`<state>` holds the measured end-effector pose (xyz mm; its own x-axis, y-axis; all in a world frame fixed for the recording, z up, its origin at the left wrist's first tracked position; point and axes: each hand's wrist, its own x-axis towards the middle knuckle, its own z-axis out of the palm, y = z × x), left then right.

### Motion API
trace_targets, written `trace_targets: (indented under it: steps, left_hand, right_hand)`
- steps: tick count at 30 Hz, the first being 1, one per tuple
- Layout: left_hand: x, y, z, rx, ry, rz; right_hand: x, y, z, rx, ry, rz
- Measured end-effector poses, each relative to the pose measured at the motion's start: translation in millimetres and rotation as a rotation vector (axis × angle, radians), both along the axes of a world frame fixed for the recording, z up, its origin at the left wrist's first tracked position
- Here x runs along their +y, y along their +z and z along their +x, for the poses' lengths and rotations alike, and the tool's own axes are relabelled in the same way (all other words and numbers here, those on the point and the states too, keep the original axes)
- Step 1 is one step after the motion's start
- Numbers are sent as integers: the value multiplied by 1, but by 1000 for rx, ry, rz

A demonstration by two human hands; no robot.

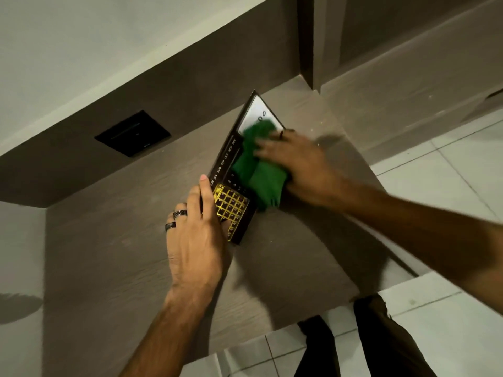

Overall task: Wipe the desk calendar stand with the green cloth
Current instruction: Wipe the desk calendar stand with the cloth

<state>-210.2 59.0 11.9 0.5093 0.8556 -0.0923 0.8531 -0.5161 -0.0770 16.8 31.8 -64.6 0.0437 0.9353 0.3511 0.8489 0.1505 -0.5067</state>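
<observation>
A: Where are you with the calendar stand (226,170)?

B: You're in the middle of the wipe, as far as I can judge. The stand lies flat on the brown desk (136,268), set at a slant, with its white panel at the far end and the gold number grid at the near end.

A: And your hands?

B: Your left hand (196,240) steadies the near end: fingers together and stretched flat along the left edge, resting against it rather than gripping. Your right hand (302,167) presses the green cloth (258,172) down on the middle of the stand. The cloth is bunched under your palm; your fingers look spread over it, but they're blurred, so I can't tell whether they pinch it.

A: What's left?

B: The cloth covers the middle and touches the lower edge of the white panel. The gold grid under your left hand and the month strip on the left are uncovered. I can't tell whether they're already clean; I'd guess they are yet to be wiped.
</observation>
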Motion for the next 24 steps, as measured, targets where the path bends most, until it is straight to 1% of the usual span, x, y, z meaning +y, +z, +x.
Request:
trace_targets:
  steps: [2, 3, 4, 6, 9, 11, 12, 14, 18, 20, 22, 24]
  left_hand:
    - [-1, 0, 0, -8, -4, 5]
    - [-1, 0, 0, -10, -6, 8]
    - [-1, 0, 0, -10, -8, 12]
    - [-1, 0, 0, -11, -3, 13]
    - [-1, 0, 1, -14, -3, 3]
    - [-1, 0, 1, -15, 2, -6]
    - [-1, 0, 0, -17, 2, -10]
    - [0, -1, 0, -19, 8, -11]
    - [0, -4, -1, -25, -16, 16]
    - [1, -4, -2, -22, -29, 22]
    - [1, -3, -4, -18, -40, 22]
    - [2, -2, -3, -20, -45, 14]
  right_hand:
    - [-20, -9, -24, -88, 163, -61]
    - [-22, -11, -21, -97, 182, -77]
    - [-19, -10, -10, -83, 146, -90]
    - [-7, -6, 15, -44, -25, -114]
    - [13, 2, 49, -31, -310, -94]
    - [19, 4, 46, -35, -472, -102]
    - [18, 2, 34, -47, -504, -129]
    - [2, -2, 0, -75, -436, -164]
    - [-44, -9, -67, -122, -57, -115]
    - [-51, -6, -75, -156, 79, -135]
    - [-44, -1, -60, -149, 80, -114]
    - [-28, 3, -25, -115, -52, -86]
